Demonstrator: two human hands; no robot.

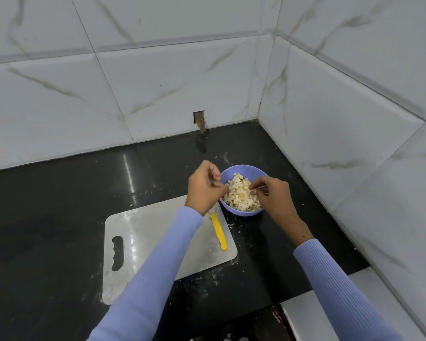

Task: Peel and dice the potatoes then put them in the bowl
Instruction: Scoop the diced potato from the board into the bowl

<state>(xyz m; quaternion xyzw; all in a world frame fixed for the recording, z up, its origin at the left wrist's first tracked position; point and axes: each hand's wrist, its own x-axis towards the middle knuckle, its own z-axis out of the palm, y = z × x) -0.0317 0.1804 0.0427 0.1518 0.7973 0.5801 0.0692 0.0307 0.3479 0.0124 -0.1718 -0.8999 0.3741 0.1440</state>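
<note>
A: Where do the diced potatoes sit?

B: The pale cream potato cubes [242, 196] fill the small round lilac plastic bowl [241, 211], which stands on the glossy black stone countertop [59, 193], just off the 1 o'clock corner of the white rectangular plastic cutting board [158, 242].

A: And the hands?

B: Both reach over the bowl. The left hand [205, 188] comes in from 9 o'clock, fingers curled, its fingertips at the rim by the cubes. Whether it holds a piece, I cannot tell. The right hand [272, 195] comes in from 3 o'clock, fingers bent narrowly, thumb and forefinger seeming to pinch at the top of the heap.

A: The knife?

B: The yellow-handled knife [218, 231] lies on the board's right edge, at 7 o'clock from the bowl, its blade end hidden beneath the left wrist. Both lilac ribbed sleeves [158, 267] enter from 6 o'clock. White crumbs speckle the counter around the board.
</note>
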